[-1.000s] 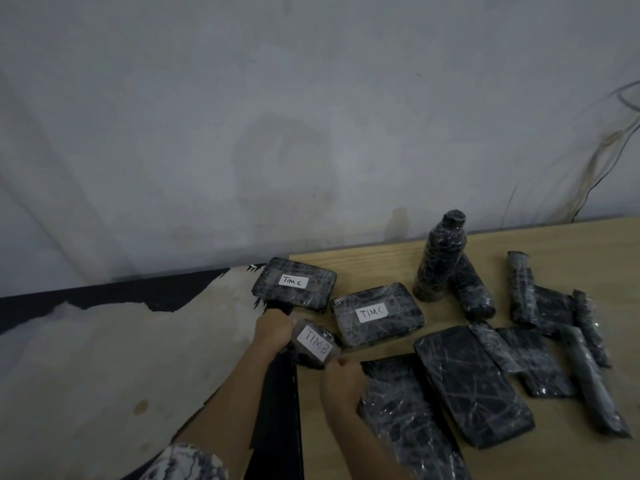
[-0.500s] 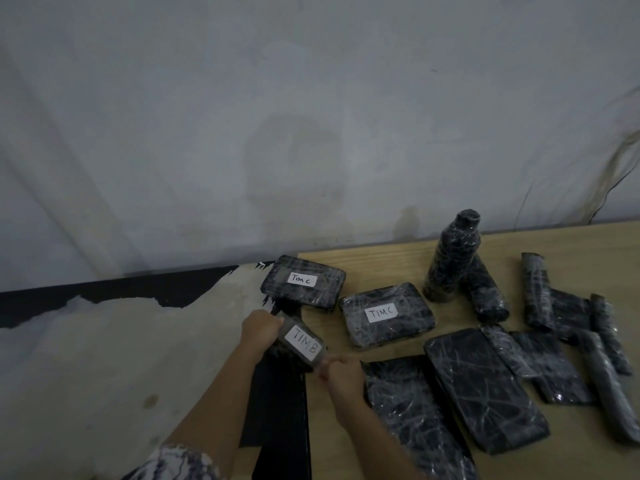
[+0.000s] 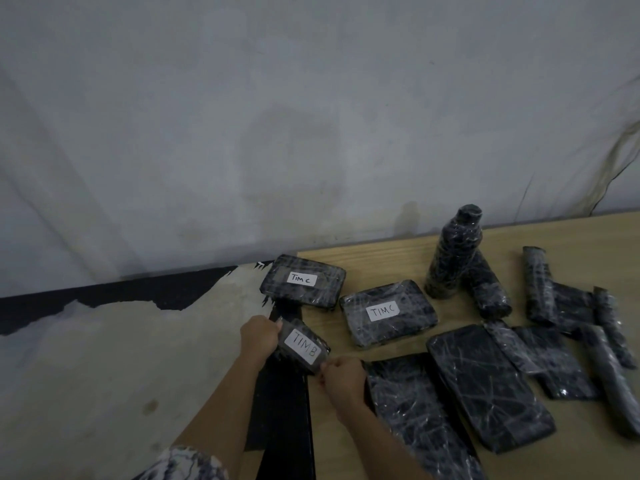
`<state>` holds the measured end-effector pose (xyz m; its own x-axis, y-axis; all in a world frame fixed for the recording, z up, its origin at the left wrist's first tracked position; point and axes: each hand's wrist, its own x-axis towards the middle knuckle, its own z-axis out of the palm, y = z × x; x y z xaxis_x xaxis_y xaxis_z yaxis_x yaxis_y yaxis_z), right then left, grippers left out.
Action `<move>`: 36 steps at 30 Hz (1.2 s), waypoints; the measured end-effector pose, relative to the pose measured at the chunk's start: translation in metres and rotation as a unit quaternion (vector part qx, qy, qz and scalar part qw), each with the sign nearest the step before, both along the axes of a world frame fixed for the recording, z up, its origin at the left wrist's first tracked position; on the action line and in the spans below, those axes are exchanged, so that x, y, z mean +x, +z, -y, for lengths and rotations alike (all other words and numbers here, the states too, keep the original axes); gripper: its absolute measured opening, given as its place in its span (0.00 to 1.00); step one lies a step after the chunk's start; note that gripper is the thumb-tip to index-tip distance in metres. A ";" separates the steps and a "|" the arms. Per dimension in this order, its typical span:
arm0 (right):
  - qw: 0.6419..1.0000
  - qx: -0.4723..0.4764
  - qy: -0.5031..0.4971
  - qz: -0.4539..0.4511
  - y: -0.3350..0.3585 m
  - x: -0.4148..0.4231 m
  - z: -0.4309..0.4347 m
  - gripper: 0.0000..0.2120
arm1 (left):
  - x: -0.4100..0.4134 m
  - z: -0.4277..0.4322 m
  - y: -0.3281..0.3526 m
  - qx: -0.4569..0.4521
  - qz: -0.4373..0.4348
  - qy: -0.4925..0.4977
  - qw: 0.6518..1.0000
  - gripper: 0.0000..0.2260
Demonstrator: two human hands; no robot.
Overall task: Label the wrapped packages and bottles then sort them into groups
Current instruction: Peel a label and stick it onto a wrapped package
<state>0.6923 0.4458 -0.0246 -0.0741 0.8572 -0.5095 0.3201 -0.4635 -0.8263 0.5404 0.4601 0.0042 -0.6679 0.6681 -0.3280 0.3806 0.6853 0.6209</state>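
A small black wrapped package [image 3: 302, 345] with a white label reading TIMB is held between both hands over the table's left edge. My left hand [image 3: 259, 335] grips its far left end. My right hand [image 3: 341, 375] pinches its near right end. Two flat wrapped packages labelled TIMC lie behind it, one at the table's corner [image 3: 302, 280] and one further right [image 3: 388, 311]. A wrapped bottle [image 3: 453, 257] stands upright at the back. Two large flat unlabelled packages [image 3: 488, 386] [image 3: 415, 410] lie to the right of my right hand.
The wooden table [image 3: 381, 261] ends at a dark left edge [image 3: 287, 427]; bare floor lies to its left. Several wrapped rolls and bottles [image 3: 540, 285] lie at the right. A wrapped roll [image 3: 486, 289] leans beside the upright bottle. A grey wall stands behind.
The TIMB package has turned in my hands, its label now facing up and more lengthwise. Both hands stayed at the table's left edge.
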 end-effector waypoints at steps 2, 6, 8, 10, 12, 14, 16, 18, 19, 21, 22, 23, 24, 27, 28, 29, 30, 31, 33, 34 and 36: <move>0.999 0.019 0.019 0.031 -0.001 -0.001 -0.002 0.10 | 0.001 0.001 -0.002 0.002 -0.008 0.002 1.000 0.15; 0.999 0.015 -0.002 0.036 0.000 -0.001 -0.005 0.15 | 0.003 0.006 -0.009 0.066 0.022 0.034 0.997 0.10; 0.999 0.008 -0.024 0.031 0.001 0.000 -0.006 0.16 | 0.002 0.010 -0.013 0.090 0.019 0.038 0.995 0.08; 0.999 0.010 -0.026 0.044 0.000 -0.002 -0.007 0.16 | 0.000 0.012 -0.017 0.087 -0.005 0.031 0.996 0.06; 0.998 0.014 -0.009 0.066 -0.003 -0.004 -0.007 0.16 | 0.000 0.014 -0.020 0.080 -0.034 0.026 0.996 0.04; 0.995 0.036 0.011 0.096 -0.004 -0.003 -0.007 0.16 | 0.003 0.014 -0.016 0.096 -0.049 0.029 0.994 0.05; 0.987 0.066 0.039 0.141 0.008 0.000 -0.001 0.13 | 0.009 0.012 -0.009 0.147 -0.092 0.024 0.985 0.06; 0.970 0.129 0.057 0.198 0.014 0.001 0.004 0.11 | 0.013 0.008 -0.005 0.204 -0.156 -0.020 0.966 0.07; 0.957 0.169 0.062 0.229 0.019 0.002 0.008 0.12 | 0.016 0.007 -0.004 0.216 -0.176 -0.055 0.959 0.09; 0.905 0.306 0.083 0.285 0.021 0.000 0.016 0.11 | 0.021 0.005 -0.007 0.209 -0.198 -0.121 0.950 0.12; 0.885 0.341 0.115 0.297 0.019 -0.001 0.019 0.10 | 0.024 0.006 -0.009 0.195 -0.203 -0.144 0.949 0.13; 0.867 0.366 0.136 0.309 0.015 -0.006 0.021 0.10 | 0.026 0.007 -0.010 0.174 -0.201 -0.162 0.950 0.14; 0.872 0.363 0.150 0.292 0.012 -0.012 0.021 0.09 | 0.029 0.008 -0.013 0.145 -0.197 -0.176 0.953 0.15; 0.912 0.323 0.134 0.214 -0.003 -0.028 0.022 0.10 | 0.030 0.010 -0.020 0.060 -0.166 -0.180 0.968 0.20; 0.926 0.289 0.134 0.202 -0.009 -0.031 0.021 0.14 | 0.028 0.010 -0.023 0.046 -0.155 -0.180 0.970 0.21; 0.944 0.246 0.136 0.172 -0.011 -0.032 0.022 0.17 | 0.026 0.010 -0.024 0.037 -0.146 -0.179 0.972 0.22; 0.963 0.217 0.107 0.120 -0.011 -0.034 0.023 0.17 | 0.024 0.009 -0.026 0.030 -0.137 -0.178 0.974 0.22; 0.974 0.208 0.045 0.084 -0.009 -0.037 0.023 0.13 | 0.022 0.009 -0.027 0.026 -0.126 -0.179 0.975 0.23; 0.981 0.158 -0.109 0.024 -0.001 -0.048 0.019 0.10 | 0.020 0.010 -0.027 0.029 -0.112 -0.184 0.976 0.23; 0.979 0.122 -0.162 0.001 0.003 -0.054 0.016 0.11 | 0.020 0.010 -0.026 0.033 -0.105 -0.184 0.977 0.23; 0.974 0.081 -0.208 -0.033 0.001 -0.067 0.014 0.09 | 0.019 0.011 -0.026 0.038 -0.079 -0.183 0.979 0.23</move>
<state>0.6255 0.4315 -0.0241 0.2678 0.8890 -0.3715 0.0761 -0.4038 -0.9117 0.5596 0.4493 -0.0216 -0.4182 0.8904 -0.1797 0.6871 0.4395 0.5786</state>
